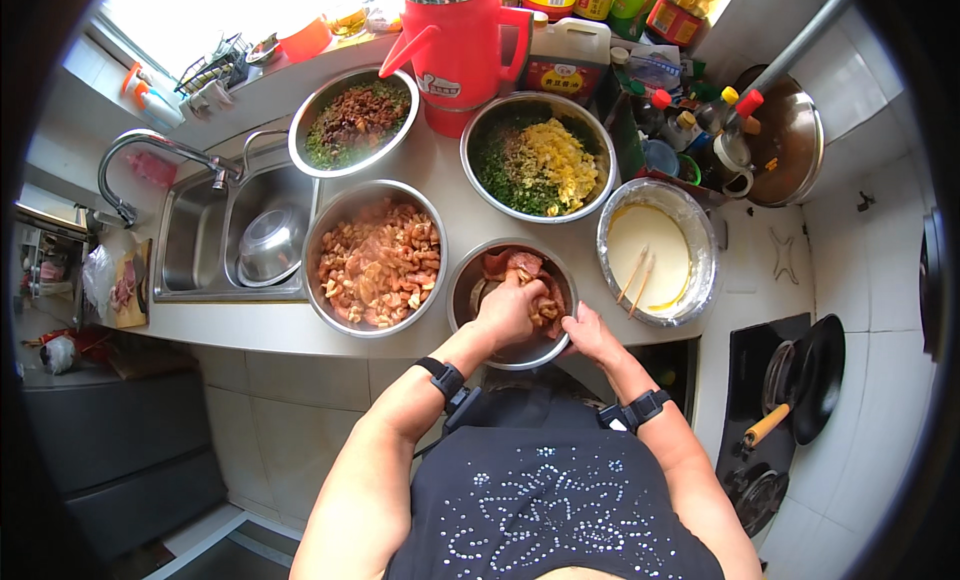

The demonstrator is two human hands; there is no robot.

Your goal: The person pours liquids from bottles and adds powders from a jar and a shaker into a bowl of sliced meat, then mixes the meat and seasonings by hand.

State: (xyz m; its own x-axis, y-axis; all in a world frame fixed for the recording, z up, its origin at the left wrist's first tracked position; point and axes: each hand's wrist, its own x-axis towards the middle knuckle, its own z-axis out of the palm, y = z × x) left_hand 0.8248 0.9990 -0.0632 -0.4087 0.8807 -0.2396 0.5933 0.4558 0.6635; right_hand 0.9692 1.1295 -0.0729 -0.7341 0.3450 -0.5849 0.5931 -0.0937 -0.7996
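In front of me a steel mixing bowl (459,287) holds slices of raw, reddish meat (559,299). My left hand (510,310) is down inside it, fingers curled into the meat, with the fingertips partly hidden. At the bowl's right side, my right hand (591,331) grips the rim, thumb uppermost. Left of this bowl, a larger steel bowl is full of cut, pinkish meat pieces (382,269). To the right, a flour-dusted metal basin (709,269) contains pale batter or dough (649,242), with a pair of wooden chopsticks (636,278) resting in it.
Behind stand bowls of chopped greens with yellow egg-like pieces (559,164) and greens with brown mince (364,119). A red thermos jug (457,55) is between them. The sink (191,242) with an overturned bowl (270,239) lies left; bottles (712,122) and a wok (819,377) are right.
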